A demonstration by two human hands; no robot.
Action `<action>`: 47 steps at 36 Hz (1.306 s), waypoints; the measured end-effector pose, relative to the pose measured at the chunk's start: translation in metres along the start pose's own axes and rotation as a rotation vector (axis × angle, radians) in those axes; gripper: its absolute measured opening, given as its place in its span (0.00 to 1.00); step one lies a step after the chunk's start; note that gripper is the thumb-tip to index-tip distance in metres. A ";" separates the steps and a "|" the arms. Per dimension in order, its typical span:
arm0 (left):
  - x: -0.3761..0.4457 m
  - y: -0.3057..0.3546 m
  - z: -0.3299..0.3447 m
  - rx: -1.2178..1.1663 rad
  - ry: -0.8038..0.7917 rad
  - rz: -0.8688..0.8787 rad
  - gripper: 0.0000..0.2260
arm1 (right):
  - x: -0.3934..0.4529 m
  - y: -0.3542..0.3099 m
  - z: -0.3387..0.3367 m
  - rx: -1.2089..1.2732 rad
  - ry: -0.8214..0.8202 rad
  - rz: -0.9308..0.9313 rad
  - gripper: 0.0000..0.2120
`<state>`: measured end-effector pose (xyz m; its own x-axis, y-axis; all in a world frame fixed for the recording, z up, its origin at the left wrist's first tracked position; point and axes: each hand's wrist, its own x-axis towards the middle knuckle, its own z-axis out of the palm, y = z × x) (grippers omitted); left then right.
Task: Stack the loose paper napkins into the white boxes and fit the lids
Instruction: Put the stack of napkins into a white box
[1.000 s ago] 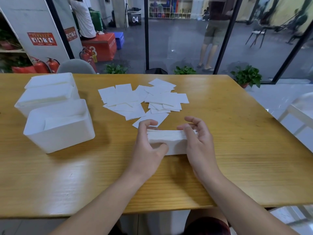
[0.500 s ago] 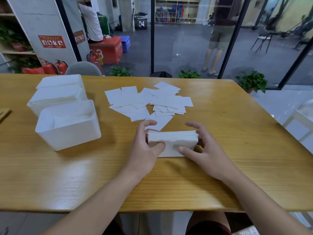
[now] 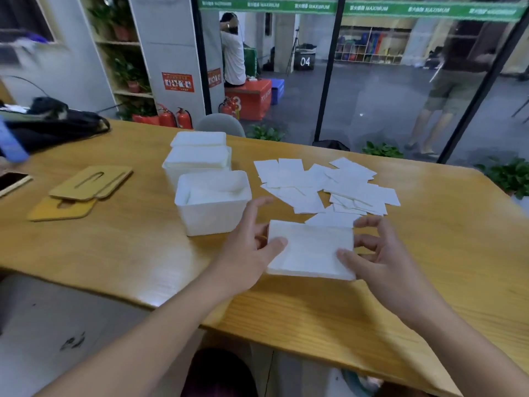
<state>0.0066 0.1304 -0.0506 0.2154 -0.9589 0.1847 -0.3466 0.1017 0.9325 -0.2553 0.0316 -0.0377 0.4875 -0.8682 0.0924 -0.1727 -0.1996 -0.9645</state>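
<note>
Two wooden lids sit far left on the worktop, then the open box with napkins inside, right by the left hand. That hand's thumb pinches the stack at its left edge with the fingers spread. The right hand grips the stack's right edge, fingers curled loosely, and loose napkins lie just behind.

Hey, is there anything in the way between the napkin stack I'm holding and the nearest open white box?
Nothing visible blocks it. The napkin stack, held by the left hand and right hand, sits just right of the open box. Only bare table lies between, and the box's top is uncovered.
</note>
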 end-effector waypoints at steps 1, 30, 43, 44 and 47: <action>-0.004 0.000 -0.010 0.002 0.008 -0.010 0.29 | 0.003 -0.004 0.007 0.000 0.013 -0.016 0.20; 0.095 -0.033 -0.185 1.110 0.150 -0.080 0.09 | 0.194 -0.073 0.164 -1.038 -0.283 -0.407 0.06; 0.107 -0.010 -0.175 1.367 0.092 0.048 0.15 | 0.211 -0.075 0.162 -0.929 -0.281 -0.312 0.13; 0.107 -0.009 -0.174 1.288 0.052 0.010 0.14 | 0.212 -0.076 0.162 -0.912 -0.299 -0.299 0.13; 0.110 -0.011 -0.175 1.183 -0.065 -0.145 0.14 | 0.215 -0.077 0.162 -0.904 -0.333 -0.299 0.14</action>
<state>0.1938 0.0705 0.0140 0.2871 -0.9564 0.0536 -0.9564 -0.2830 0.0723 0.0011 -0.0660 0.0160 0.8073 -0.5827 0.0932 -0.5211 -0.7781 -0.3508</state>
